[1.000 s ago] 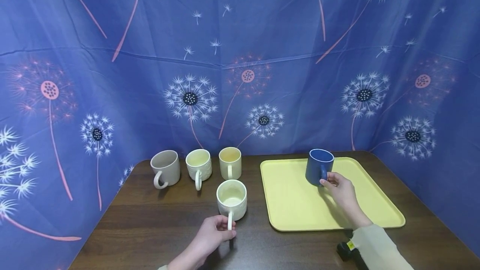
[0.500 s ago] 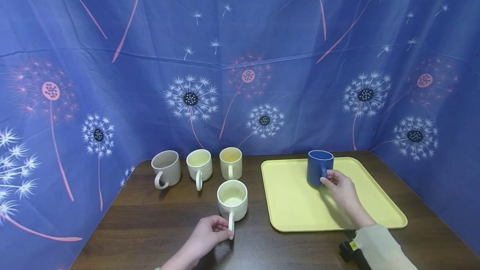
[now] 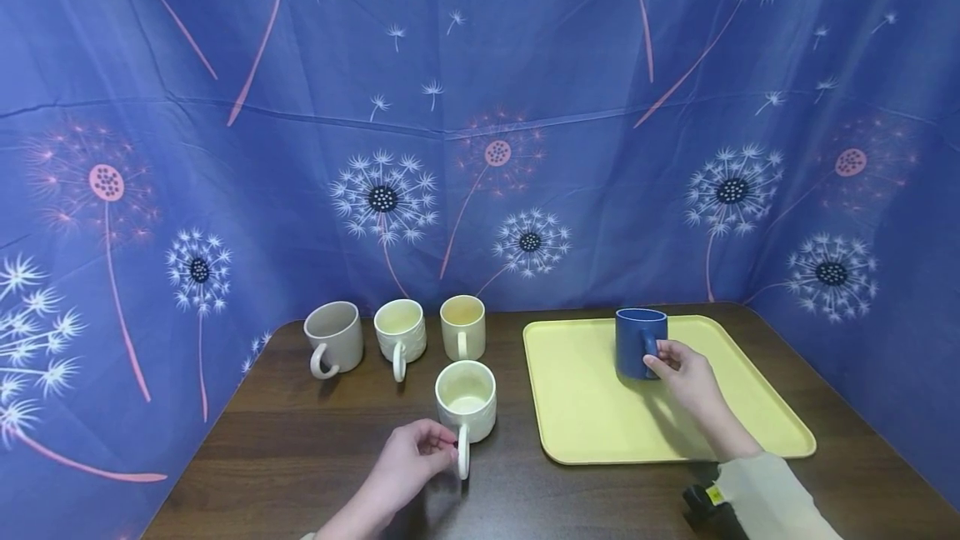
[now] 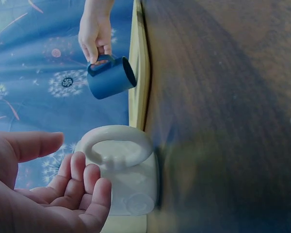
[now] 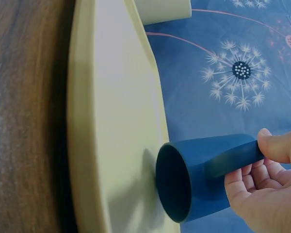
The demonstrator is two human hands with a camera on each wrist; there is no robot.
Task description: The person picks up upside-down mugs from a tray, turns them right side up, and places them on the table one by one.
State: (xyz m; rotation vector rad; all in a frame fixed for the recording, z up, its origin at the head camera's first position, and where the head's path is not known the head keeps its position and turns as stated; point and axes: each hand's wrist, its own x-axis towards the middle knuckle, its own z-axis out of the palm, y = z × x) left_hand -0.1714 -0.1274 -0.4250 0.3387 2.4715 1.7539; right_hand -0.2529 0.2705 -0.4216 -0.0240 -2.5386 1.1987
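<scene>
My right hand (image 3: 688, 375) pinches the handle of a blue mug (image 3: 633, 343) over the yellow tray (image 3: 585, 407). In the right wrist view, the blue mug (image 5: 211, 179) is mouth-down, its opening towards the tray (image 5: 123, 97); whether its rim touches, I cannot tell. Beside the handle of a white mug (image 3: 467, 398) is my left hand (image 3: 408, 457), fingers loosely bent. The left wrist view shows the thumb apart from the fingers of the left hand (image 4: 48, 189) and nothing gripped. The white mug's (image 4: 131, 189) handle stands just beyond the fingertips. That mug stands upright on the table.
Behind the white mug stand a grey mug (image 3: 334, 338), a cream mug with a raised pattern (image 3: 401, 332) and a pale yellow mug (image 3: 462, 330). They share the dark wooden table (image 3: 285, 440). Blue dandelion-print cloth (image 3: 600, 190) encloses its back and sides.
My left hand has let go of the white mug's handle and drawn slightly left. My right hand has lowered the blue mug slightly. The white mug remains standing on the table.
</scene>
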